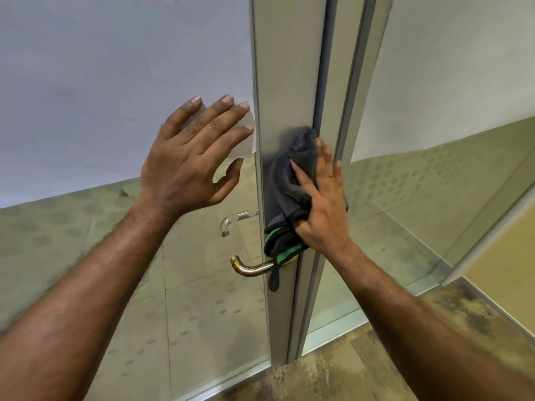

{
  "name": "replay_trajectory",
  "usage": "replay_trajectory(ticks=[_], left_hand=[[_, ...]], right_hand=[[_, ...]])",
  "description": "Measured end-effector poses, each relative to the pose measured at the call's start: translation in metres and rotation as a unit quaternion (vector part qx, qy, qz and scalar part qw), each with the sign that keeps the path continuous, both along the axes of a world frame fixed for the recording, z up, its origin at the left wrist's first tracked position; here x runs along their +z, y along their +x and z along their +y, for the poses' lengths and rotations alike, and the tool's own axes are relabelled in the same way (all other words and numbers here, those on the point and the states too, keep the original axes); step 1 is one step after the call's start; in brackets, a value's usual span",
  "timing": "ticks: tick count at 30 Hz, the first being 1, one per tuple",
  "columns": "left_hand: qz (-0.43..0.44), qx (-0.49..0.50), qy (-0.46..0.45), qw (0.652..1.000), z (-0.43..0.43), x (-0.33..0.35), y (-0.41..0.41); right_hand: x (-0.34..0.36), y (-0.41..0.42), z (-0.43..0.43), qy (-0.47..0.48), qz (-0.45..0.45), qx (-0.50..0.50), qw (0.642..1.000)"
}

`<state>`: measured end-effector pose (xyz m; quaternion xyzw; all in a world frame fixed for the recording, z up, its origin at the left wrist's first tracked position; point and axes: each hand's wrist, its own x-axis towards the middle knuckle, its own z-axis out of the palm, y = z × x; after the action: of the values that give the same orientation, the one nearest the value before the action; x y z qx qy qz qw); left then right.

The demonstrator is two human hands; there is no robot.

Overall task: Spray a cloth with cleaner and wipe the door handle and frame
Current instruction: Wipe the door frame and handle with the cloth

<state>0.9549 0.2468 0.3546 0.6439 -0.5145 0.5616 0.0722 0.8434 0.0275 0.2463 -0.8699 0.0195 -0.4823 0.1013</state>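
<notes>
Both hands are lying open-fingered, the left hand [191,157] bracing on the glass [86,82], the right hand [321,198] pressing the grey cloth [289,180] against the door frame [283,68] just above the handle [252,269], so frame-wiping is seemingly proceeding, needing downward strokes next.
</notes>
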Motion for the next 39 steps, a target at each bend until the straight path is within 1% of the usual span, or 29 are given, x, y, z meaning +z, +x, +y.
replay_trajectory(ticks=[2,4,6,9,11,13,15,17,19,21,22,23,25,27,28,30,32,33,34,36,37,39], left_hand=[[0.002,-0.001,-0.001,1.0,0.0,-0.001,0.0],[0.006,-0.003,-0.001,1.0,0.0,-0.001,0.0],[0.009,-0.003,-0.002,1.0,0.001,-0.001,0.0],[0.007,-0.003,0.003,1.0,0.004,-0.003,0.001],[0.006,-0.005,0.008,1.0,0.002,-0.003,0.001],[0.003,-0.003,0.002,1.0,0.003,-0.003,0.0],[-0.003,-0.005,-0.003,1.0,0.002,0.0,-0.001],[-0.001,-0.006,-0.001,1.0,0.0,0.001,0.0],[0.001,-0.002,0.001,1.0,0.0,0.0,0.001],[0.001,0.002,0.003,1.0,0.0,0.0,0.0],[0.002,0.003,0.005,1.0,0.0,0.001,0.0],[0.004,0.003,0.005,1.0,0.0,0.001,0.0],[0.007,-0.001,-0.001,1.0,0.001,0.0,0.0],[0.006,-0.007,-0.006,1.0,0.001,-0.001,0.0],[0.005,-0.008,-0.006,1.0,0.001,0.0,0.0],[0.004,-0.007,-0.001,1.0,0.001,0.0,0.001],[0.005,-0.007,0.0,1.0,0.001,0.0,0.001],[0.005,-0.006,0.0,1.0,0.001,0.0,0.001],[0.006,-0.006,0.001,1.0,0.001,0.0,0.001],[0.006,-0.002,0.002,1.0,0.002,0.0,0.001],[0.006,0.001,0.002,1.0,0.002,0.0,0.001],[0.007,0.005,0.002,1.0,0.001,0.0,0.0]], right_hand=[[0.009,0.009,0.016,0.033,-0.024,0.029,0.999],[0.014,0.016,0.024,0.026,-0.022,0.053,0.998],[0.011,0.018,0.026,-0.024,0.013,0.077,0.997],[-0.009,0.006,0.02,-0.125,0.083,0.115,0.982],[-0.024,-0.007,0.008,-0.151,0.114,0.096,0.977],[-0.03,-0.018,-0.005,-0.123,0.101,0.042,0.986],[-0.027,-0.021,-0.01,-0.069,0.073,-0.006,0.995],[-0.024,-0.015,-0.002,-0.033,0.042,-0.032,0.998],[-0.024,-0.008,0.013,0.005,0.023,-0.025,0.999],[-0.02,0.0,0.024,0.047,0.019,0.003,0.999],[-0.017,0.003,0.028,0.052,0.022,0.02,0.998],[-0.016,0.006,0.031,0.041,0.032,0.038,0.998],[-0.019,0.007,0.036,-0.027,0.071,0.076,0.994],[-0.029,0.001,0.037,-0.103,0.113,0.124,0.981],[-0.034,-0.002,0.035,-0.123,0.128,0.146,0.973],[-0.041,-0.011,0.028,-0.137,0.141,0.17,0.965],[-0.047,-0.017,0.023,-0.135,0.132,0.154,0.97],[-0.049,-0.019,0.02,-0.118,0.119,0.129,0.977],[-0.052,-0.021,0.018,-0.079,0.104,0.099,0.986],[-0.053,-0.024,0.015,0.043,0.07,0.046,0.996],[-0.052,-0.024,0.014,0.084,0.057,0.035,0.994],[-0.048,-0.019,0.017,0.102,0.05,0.029,0.993]])
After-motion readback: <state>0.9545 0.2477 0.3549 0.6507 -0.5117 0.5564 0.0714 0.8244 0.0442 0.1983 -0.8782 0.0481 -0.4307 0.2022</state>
